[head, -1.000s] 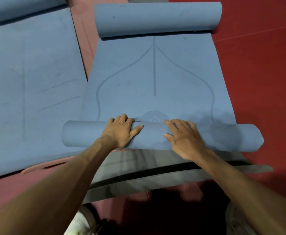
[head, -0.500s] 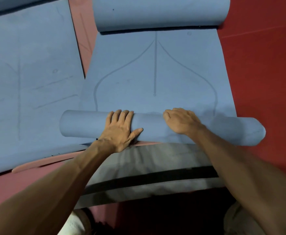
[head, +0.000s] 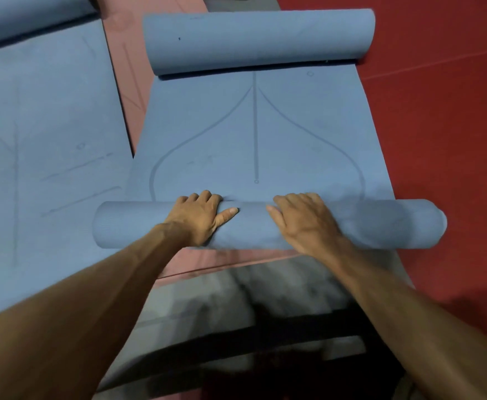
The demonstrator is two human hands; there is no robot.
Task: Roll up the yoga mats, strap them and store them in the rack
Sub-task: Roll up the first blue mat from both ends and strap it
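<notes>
A blue yoga mat lies lengthwise in front of me, printed with curved guide lines. Its near end is wound into a roll that lies crosswise. My left hand rests on the roll left of centre, fingers curled over its far side and thumb along the top. My right hand sits right of centre, fingers bent over the same far edge. The mat's far end is a second, thicker roll.
Another blue mat lies flat on the left. A pink mat shows between the two and under the near roll. A grey mat with a dark stripe lies closest to me. Red floor runs along the right.
The near roll has moved away from me over the flat mat and grown thicker. My right hand went from lying flat to curling over the roll; more grey mat shows.
</notes>
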